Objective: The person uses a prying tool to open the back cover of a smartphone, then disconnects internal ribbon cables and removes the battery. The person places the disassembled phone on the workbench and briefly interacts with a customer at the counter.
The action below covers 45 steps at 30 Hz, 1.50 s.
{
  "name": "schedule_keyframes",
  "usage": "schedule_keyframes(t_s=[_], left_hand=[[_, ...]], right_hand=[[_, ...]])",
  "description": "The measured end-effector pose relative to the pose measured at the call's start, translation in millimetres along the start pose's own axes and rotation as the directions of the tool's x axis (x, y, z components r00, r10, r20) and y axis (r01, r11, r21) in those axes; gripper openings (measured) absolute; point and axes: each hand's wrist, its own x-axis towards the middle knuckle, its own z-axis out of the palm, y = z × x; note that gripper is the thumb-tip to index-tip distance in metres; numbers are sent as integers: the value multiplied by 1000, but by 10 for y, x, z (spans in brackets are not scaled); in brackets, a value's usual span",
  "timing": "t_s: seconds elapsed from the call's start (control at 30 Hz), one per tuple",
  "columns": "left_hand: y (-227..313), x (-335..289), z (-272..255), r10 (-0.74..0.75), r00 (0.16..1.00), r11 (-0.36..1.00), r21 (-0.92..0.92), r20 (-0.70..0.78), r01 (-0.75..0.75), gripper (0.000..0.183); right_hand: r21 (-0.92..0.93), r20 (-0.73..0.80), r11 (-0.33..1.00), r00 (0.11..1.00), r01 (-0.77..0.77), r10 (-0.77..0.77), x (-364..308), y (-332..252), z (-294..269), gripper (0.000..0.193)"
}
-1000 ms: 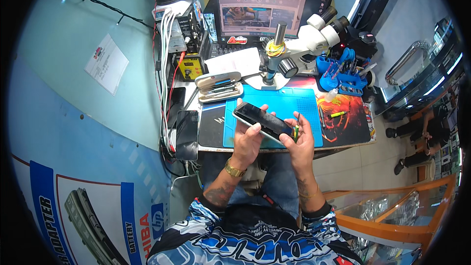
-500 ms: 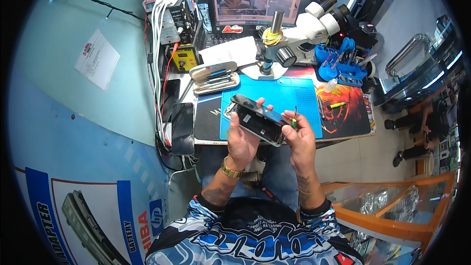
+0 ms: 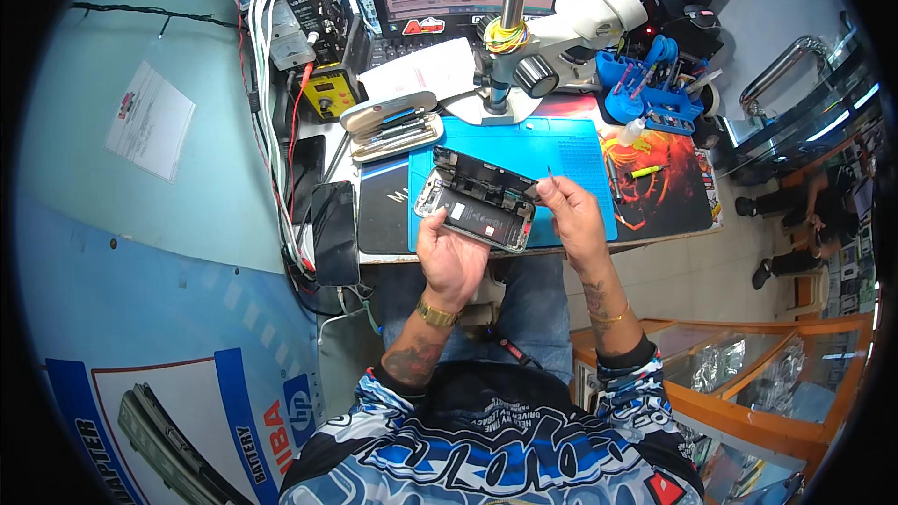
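Now I am seeing the table (image 3: 377, 258) ending close to the work, its front edge passing beneath both hands. On the blue mat (image 3: 524, 142), bare surface is stretching behind the phone (image 3: 474, 215) and out toward the back right corner. The microscope base (image 3: 491, 110) is bounding the mat's back edge, and the case (image 3: 391, 136) is sitting at its back left corner. A pen (image 3: 645, 171) is lying between the mat's right edge and the table's right edge, and a dark handset (image 3: 335, 234) is lying by the table's front left corner.

The phone is standing open, its insides facing me; the screen (image 3: 482, 173) is tilting up along the far long side. Its long axis is running mostly along the front edge, the left end slanting toward the back.

I am finding it held over the mat's front part, between the hands. The left hand (image 3: 454, 262) is cradling the body from the near side, thumb resting at its left end. The right hand (image 3: 573, 215) is pinching the screen's right end, with a thin tool tip (image 3: 551, 174) poking up past its fingers.
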Motion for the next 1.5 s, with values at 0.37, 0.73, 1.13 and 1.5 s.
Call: schedule_keyframes(t_s=[0.37,0.73,1.13,1.5], left_hand=[[-199,111,-109,42,985,993,-101,-170,-59,50],[-306,209,-234,98,969,985,164,-225,-61,43],[-210,-29,-30,18,905,871,451,-424,194,34],[309,-562,290,51,823,732,582,-566,355,54]], right_hand=[[-52,132,978,972,204,-196,376,135,-252,28],[-237,289,918,925,318,-246,746,286,-494,29],[-219,336,927,916,304,-221,819,349,-503,31],[-228,332,923,916,311,-226,755,282,-460,30]])
